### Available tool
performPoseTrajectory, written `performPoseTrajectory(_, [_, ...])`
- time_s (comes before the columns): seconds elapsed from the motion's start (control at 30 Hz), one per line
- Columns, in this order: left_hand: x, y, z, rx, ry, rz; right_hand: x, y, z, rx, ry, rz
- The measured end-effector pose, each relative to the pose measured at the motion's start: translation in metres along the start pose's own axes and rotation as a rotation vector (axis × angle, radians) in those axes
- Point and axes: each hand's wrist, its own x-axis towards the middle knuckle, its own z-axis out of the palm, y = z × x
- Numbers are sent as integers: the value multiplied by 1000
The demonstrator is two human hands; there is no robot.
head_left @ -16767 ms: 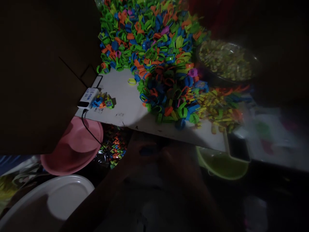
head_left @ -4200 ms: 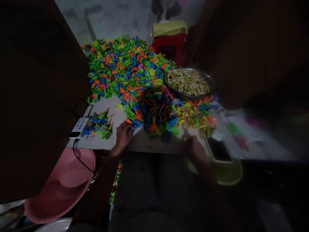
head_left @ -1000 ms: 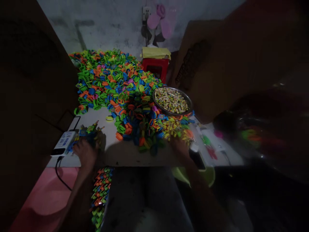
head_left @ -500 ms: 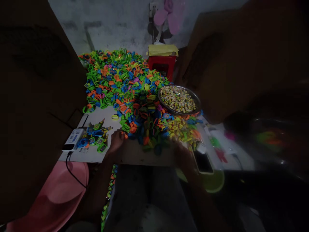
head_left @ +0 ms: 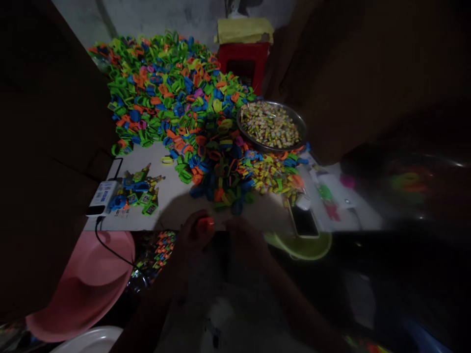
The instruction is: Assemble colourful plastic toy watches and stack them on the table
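My left hand point(head_left: 193, 230) is closed around an orange plastic piece point(head_left: 205, 225) at the table's front edge. Just right of it, my right hand point(head_left: 241, 233) has its fingers drawn together; anything between them is too dark to make out. Beyond both hands lies a large heap of green, blue and orange plastic pieces point(head_left: 162, 93). Small yellow pieces point(head_left: 270, 176) are spread in front of a metal bowl point(head_left: 302, 128), which holds many small pale and yellow pieces point(head_left: 270, 125).
At the left are a white device point(head_left: 103, 196) with a cable and a small group of pieces point(head_left: 142, 189). A phone point(head_left: 304, 221) lies at the right front edge. Pink point(head_left: 99, 260) and green point(head_left: 312, 247) basins sit below; a red stool point(head_left: 260, 63) stands behind.
My left hand has moved right and toward me with the orange piece. My right hand has come left, away from the yellow pieces. The view has tilted down.
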Motion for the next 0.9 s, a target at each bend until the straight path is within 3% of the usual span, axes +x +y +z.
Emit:
performPoseTrajectory(0.1, [-16,26,7,-35,-71,10,-5,-20,3,5,13,67])
performPoseTrajectory(0.17, [-19,31,8,-40,-145,-3,-9,-27,1,-9,33,89])
performPoseTrajectory(0.27, [-19,26,7,-39,-208,-3,-13,-32,-3,-36,39,42])
performPoseTrajectory(0.5, [-20,27,7,152,-160,12,-17,-29,-1,-82,74,-100])
performPoseTrajectory(0.7, [-22,24,7,130,-192,-27,-17,-32,0,-99,79,-65])
performPoseTrajectory(0.8, [-21,22,7,86,-221,-51,-16,-31,-2,-148,14,-56])
performPoseTrajectory(0.9, [-19,24,6,98,-187,-82,-11,-29,-6,-306,-174,-53])
